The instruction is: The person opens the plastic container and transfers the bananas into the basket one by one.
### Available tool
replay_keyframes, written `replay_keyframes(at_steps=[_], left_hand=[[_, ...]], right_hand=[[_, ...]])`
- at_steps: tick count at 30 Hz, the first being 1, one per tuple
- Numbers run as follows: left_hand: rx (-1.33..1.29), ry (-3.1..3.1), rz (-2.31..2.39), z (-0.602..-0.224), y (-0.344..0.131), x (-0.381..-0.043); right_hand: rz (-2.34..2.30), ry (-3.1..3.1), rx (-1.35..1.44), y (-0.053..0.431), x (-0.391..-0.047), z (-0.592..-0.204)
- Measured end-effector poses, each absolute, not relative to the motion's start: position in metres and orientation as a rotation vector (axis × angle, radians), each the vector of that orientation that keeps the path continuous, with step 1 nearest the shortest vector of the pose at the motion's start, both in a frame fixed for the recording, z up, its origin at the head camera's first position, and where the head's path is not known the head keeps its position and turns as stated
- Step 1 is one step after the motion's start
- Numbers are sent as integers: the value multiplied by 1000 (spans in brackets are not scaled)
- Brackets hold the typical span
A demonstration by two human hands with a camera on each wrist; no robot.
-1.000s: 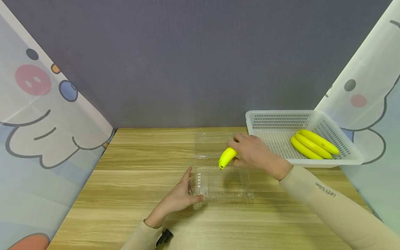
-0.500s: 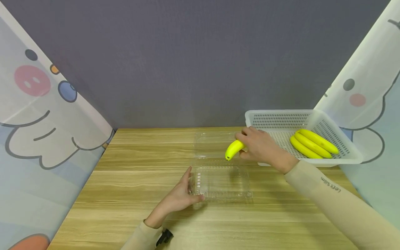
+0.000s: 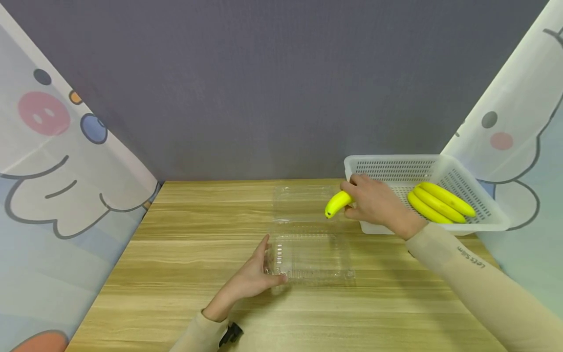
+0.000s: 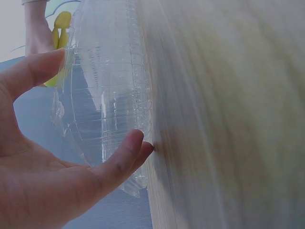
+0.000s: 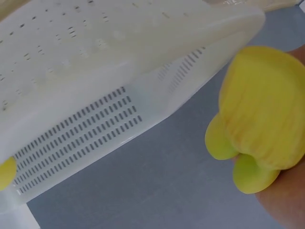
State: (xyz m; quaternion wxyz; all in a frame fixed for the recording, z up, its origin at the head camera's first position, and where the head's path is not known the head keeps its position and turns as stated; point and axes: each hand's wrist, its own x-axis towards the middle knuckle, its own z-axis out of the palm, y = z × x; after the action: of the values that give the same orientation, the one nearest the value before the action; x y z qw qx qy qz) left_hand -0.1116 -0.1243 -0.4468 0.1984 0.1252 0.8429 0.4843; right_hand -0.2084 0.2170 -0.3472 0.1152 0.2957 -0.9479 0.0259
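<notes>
My right hand [image 3: 378,205] grips a small bunch of yellow bananas [image 3: 337,204] in the air by the near left corner of the white basket. The right wrist view shows more than one banana end in that bunch [image 4: 62,28], and most of the head view's share is hidden by the hand. A clear plastic clamshell box [image 3: 314,254] lies on the table, its lid [image 3: 303,203] folded back toward the wall. Thumb and fingers spread, my left hand [image 3: 251,277] rests against the box's left side.
The white perforated basket [image 3: 497,220] stands at the back right, with several yellow bananas [image 3: 440,203] inside along its right part. Behind the wooden table [image 3: 184,254] rises a grey wall [image 3: 264,98]. Printed cartoon panels [image 3: 44,171] flank both sides.
My right hand has moved right and slightly away, carrying the bananas from above the clamshell box toward the basket. The left hand and the box have stayed in place.
</notes>
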Motion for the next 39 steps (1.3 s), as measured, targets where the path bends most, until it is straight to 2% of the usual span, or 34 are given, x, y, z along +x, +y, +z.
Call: replay_keyframes(at_steps=[39], left_hand=[[356,2338,1395,-448,-125,-111]], right_hand=[[171,-2876,561,287,-228,-349]])
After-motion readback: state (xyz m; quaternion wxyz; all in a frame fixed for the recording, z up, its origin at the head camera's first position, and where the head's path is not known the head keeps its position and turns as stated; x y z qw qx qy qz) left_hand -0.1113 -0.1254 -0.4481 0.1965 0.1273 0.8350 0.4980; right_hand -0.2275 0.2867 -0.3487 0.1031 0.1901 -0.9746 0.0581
